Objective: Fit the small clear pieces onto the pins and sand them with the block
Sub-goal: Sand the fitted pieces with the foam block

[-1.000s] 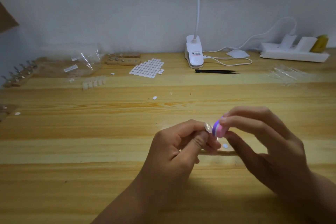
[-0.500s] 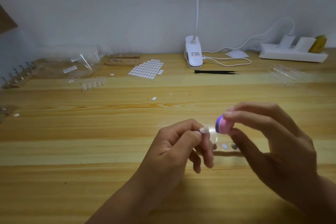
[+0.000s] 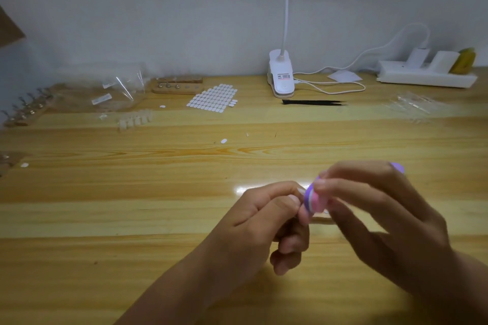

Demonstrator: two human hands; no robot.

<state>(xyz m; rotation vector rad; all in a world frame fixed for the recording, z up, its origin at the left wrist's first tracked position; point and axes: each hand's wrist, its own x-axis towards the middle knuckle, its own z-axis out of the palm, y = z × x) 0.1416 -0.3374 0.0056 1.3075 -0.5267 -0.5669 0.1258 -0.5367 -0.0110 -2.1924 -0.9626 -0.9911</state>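
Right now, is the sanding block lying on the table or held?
Held: the right hand pinches the block beside the left hand, above the table.

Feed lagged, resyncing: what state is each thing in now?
left hand: pinches clear piece
clear piece: pinched, blurred, against sanding block
right hand: grips sanding block
sanding block: held above table
tweezers: lying flat on table, untouched

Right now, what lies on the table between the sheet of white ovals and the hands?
Head view: one loose white oval and a tiny sliver lie between the sheet and the left hand and right hand.
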